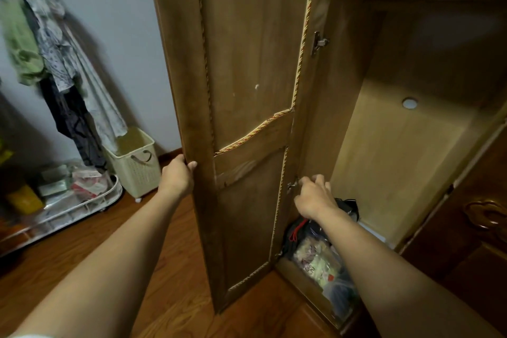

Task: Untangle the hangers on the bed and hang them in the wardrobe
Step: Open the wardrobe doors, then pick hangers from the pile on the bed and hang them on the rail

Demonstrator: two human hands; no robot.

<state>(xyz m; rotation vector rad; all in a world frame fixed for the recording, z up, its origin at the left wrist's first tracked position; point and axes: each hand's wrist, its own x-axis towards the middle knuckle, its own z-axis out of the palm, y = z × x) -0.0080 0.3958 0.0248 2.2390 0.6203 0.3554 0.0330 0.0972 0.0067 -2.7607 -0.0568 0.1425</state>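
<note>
The wooden wardrobe point(406, 129) stands in front of me with its left door point(247, 90) swung wide open. My left hand point(177, 175) grips the free outer edge of that door. My right hand point(312, 195) is at the lower hinge point(292, 186) on the door's inner side, fingers curled against it. The wardrobe's inside is dark and bare in its upper part. No hangers and no bed are in view.
Bags of stuff point(318, 255) lie on the wardrobe floor under my right arm. A cream laundry basket point(134, 164) stands by the wall on the left. Clothes point(55, 57) hang on a rack there, above a wire shelf point(82, 206) with boxes. The right door point(472, 217) is closed.
</note>
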